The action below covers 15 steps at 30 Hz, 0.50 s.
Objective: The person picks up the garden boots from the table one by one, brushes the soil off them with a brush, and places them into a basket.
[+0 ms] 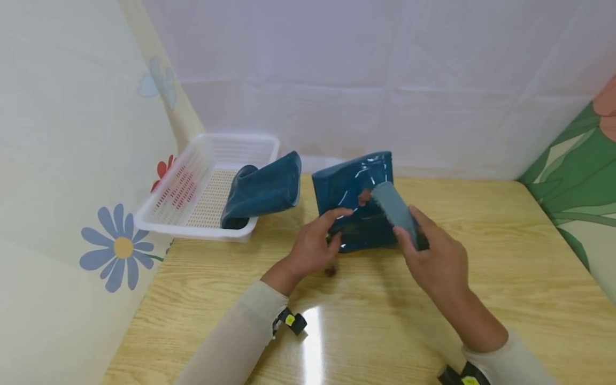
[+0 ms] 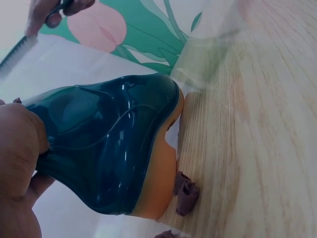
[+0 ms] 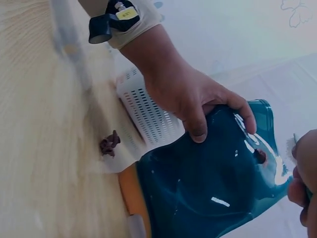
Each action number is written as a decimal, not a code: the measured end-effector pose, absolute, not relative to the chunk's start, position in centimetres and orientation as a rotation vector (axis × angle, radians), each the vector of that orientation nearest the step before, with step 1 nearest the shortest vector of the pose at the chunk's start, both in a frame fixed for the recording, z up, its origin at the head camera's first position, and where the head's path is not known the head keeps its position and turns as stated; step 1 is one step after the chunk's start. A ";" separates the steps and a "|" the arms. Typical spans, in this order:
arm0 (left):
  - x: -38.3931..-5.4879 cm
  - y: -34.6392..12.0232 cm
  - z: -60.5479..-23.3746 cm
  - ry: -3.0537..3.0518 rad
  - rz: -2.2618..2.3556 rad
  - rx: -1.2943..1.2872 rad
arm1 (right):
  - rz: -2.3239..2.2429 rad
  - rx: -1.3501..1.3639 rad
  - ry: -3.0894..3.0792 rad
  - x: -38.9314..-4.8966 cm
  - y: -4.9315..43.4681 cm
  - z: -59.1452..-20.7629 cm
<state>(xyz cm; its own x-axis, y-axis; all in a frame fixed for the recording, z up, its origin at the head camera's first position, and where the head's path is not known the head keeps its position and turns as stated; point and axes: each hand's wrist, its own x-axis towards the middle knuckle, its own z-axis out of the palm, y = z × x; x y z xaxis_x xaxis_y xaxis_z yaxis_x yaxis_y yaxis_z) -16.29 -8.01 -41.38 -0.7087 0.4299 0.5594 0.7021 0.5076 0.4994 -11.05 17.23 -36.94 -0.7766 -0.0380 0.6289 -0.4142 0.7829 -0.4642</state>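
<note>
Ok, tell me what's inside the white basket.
A dark blue rubber boot lies in the white basket, its shaft sticking out over the rim. The mesh floor beside it looks bare; what is under the boot is hidden.

Boot point(image 1: 358, 200): glossy dark-teal rubber or plastic, smooth, strong highlights; sole orange, matt. Second boot point(image 1: 262, 190): same material, duller. Basket point(image 1: 192, 187): white perforated plastic. Table point(image 1: 385, 321): light wood grain, smooth, semi-gloss. Brush point(image 1: 394, 206): grey, matt.

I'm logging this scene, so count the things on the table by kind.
Dark blue rubber boots: 2, one held, one lying in the basket
White basket: 1
Grey brush: 1
Brown clumps on the table: 1 plainly seen
Total: 5
</note>
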 end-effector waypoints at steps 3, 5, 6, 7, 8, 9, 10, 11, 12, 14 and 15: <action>-16.3 -8.1 -41.4 -2.417 -1.026 -0.924 | 0.769 0.348 -2.391 -11.6 16.7 -36.4; -16.2 -8.1 -41.4 -2.424 -1.016 -0.918 | 0.734 0.364 -2.436 -12.0 16.4 -36.1; -16.2 -8.1 -41.4 -2.424 -1.009 -0.918 | 0.716 0.371 -2.454 -12.1 16.2 -36.1; -16.2 -8.1 -41.4 -2.421 -1.001 -0.920 | 0.700 0.379 -2.466 -12.2 16.1 -36.0; -16.2 -8.1 -41.5 -2.417 -0.992 -0.924 | 0.690 0.386 -2.475 -12.3 16.0 -36.0; -16.2 -8.1 -41.5 -2.410 -0.989 -0.931 | 0.680 0.395 -2.477 -12.3 15.9 -36.1; -16.2 -8.1 -41.5 -2.403 -0.988 -0.940 | 0.673 0.405 -2.471 -12.3 15.9 -36.1; -16.3 -8.1 -41.5 -2.395 -0.989 -0.949 | 0.669 0.410 -2.465 -12.3 16.0 -36.2; -16.3 -8.1 -41.6 -2.390 -0.989 -0.955 | 0.667 0.412 -2.460 -12.3 16.0 -36.2; -16.3 -8.2 -41.5 -2.381 -0.995 -0.966 | 0.663 0.413 -2.456 -12.2 16.1 -36.3; -16.3 -8.2 -41.5 -2.378 -1.003 -0.970 | 0.663 0.414 -2.455 -12.1 16.2 -36.4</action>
<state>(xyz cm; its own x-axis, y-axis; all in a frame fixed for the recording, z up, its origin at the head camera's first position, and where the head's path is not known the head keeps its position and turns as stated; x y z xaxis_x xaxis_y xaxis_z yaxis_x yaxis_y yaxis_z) -16.32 -8.22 -41.51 -0.6887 0.4483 0.5698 0.7209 0.5067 0.4728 -12.13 16.21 -36.38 -0.7970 -0.1449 0.5864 -0.4205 0.8301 -0.3663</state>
